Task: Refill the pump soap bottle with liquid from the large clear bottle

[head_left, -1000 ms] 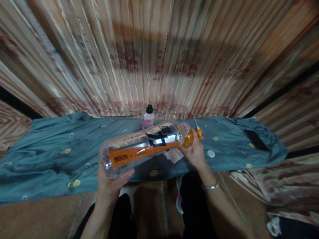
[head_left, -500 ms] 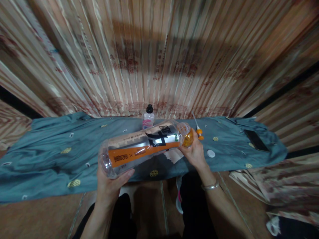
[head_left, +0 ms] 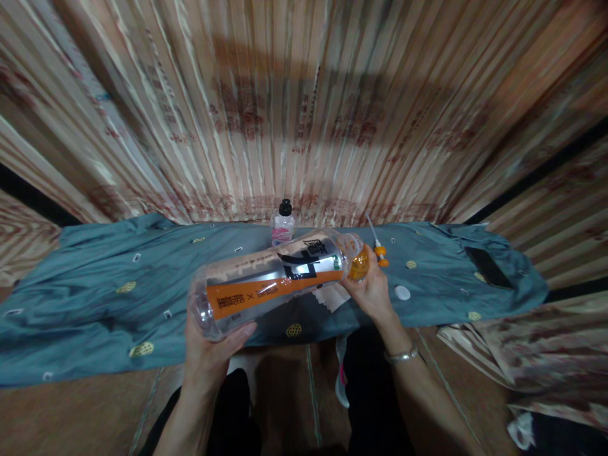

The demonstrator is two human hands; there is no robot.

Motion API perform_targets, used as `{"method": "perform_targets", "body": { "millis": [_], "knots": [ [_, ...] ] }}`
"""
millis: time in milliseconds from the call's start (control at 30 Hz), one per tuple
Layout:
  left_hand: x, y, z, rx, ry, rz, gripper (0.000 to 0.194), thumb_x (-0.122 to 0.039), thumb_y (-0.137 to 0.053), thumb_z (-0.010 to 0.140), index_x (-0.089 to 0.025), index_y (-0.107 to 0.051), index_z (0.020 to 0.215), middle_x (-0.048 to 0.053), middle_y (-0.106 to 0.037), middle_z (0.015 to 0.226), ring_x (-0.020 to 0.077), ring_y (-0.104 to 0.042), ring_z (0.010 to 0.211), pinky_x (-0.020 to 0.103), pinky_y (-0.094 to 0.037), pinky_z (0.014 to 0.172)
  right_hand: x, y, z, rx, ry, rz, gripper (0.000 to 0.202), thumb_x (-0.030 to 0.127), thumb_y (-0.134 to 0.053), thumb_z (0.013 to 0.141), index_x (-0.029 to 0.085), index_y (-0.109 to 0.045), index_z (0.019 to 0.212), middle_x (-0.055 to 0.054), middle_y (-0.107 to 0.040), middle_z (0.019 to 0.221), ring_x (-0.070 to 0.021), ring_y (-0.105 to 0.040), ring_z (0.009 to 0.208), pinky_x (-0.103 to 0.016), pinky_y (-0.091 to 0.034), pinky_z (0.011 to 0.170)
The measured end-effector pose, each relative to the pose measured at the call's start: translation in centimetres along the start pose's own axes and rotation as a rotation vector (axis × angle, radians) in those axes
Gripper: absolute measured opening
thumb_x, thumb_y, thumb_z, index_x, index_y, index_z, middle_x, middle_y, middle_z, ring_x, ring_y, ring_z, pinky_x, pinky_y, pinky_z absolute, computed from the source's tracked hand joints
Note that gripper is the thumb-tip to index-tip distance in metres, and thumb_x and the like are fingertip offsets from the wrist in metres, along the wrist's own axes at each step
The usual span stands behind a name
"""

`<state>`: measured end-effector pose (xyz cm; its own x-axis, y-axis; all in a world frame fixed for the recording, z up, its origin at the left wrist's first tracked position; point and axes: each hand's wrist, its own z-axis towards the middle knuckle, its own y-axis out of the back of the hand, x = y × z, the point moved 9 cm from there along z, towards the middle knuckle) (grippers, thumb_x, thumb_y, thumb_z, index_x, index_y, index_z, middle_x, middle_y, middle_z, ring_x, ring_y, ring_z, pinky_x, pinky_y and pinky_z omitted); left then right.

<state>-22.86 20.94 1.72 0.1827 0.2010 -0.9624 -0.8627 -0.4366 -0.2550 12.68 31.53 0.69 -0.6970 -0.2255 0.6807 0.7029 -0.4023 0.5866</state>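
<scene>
A large clear plastic bottle (head_left: 270,282) with a silver and orange label lies tilted across the middle of the view, held above the cloth. My left hand (head_left: 216,345) wraps its base from below. At the other end, my right hand (head_left: 370,285) grips a small clear container (head_left: 358,263) with amber liquid in it. The big bottle's neck meets or overlaps this container; whether one sits inside the other I cannot tell. Just behind my right fingers lies an orange pump head (head_left: 380,253) with a thin clear tube.
Teal cloth (head_left: 95,297) covers the long bench. A small clear bottle (head_left: 283,229) with a black cap stands behind the large one. White paper (head_left: 332,296), a white round cap (head_left: 402,292) and a dark phone (head_left: 488,267) lie on the cloth. Patterned curtains (head_left: 304,114) hang behind.
</scene>
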Motion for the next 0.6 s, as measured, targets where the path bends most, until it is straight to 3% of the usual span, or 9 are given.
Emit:
{"method": "perform_targets", "body": {
  "millis": [167,300,433,600],
  "knots": [
    [-0.09,-0.1,-0.14,-0.023,0.042,-0.048,0.068,-0.028,-0.109,0.05,-0.022,-0.066,0.102,0.01,-0.079,0.118,0.0331,-0.08,0.107,0.041,-0.072,0.083,0.16,0.04,-0.03,-0.011,0.024,-0.008,0.098,0.073,-0.082,0.082,0.015,-0.055,0.156,-0.024,-0.074,0.148,-0.0418,-0.075,0.134,-0.059,-0.061,0.113],
    [-0.28,-0.18,-0.24,-0.037,0.032,-0.054,0.075,-0.029,-0.108,0.049,-0.023,-0.069,0.112,0.009,-0.079,0.116,0.0338,-0.079,0.107,0.042,-0.072,0.084,0.25,0.03,0.01,-0.005,0.037,-0.013,0.096,0.071,-0.083,0.082,0.015,-0.056,0.156,-0.024,-0.074,0.148,-0.0418,-0.074,0.134,-0.06,-0.061,0.114],
    [-0.06,-0.13,0.22,0.02,0.019,-0.024,0.071,-0.027,-0.109,0.047,-0.021,-0.068,0.106,0.01,-0.08,0.112,0.0359,-0.08,0.105,0.044,-0.072,0.085,0.14,0.02,0.0,0.001,0.017,-0.01,0.098,0.071,-0.084,0.081,0.015,-0.055,0.157,-0.024,-0.074,0.146,-0.0426,-0.075,0.133,-0.06,-0.061,0.113],
    [-0.22,0.27,0.45,0.013,-0.017,-0.014,0.073,-0.031,-0.108,0.051,-0.022,-0.072,0.113,0.01,-0.081,0.112,0.0354,-0.08,0.103,0.045,-0.072,0.083,0.13,-0.04,-0.09,-0.008,0.016,0.003,0.099,0.071,-0.083,0.082,0.014,-0.054,0.158,-0.024,-0.074,0.147,-0.0427,-0.074,0.134,-0.06,-0.06,0.113]
  ]
}}
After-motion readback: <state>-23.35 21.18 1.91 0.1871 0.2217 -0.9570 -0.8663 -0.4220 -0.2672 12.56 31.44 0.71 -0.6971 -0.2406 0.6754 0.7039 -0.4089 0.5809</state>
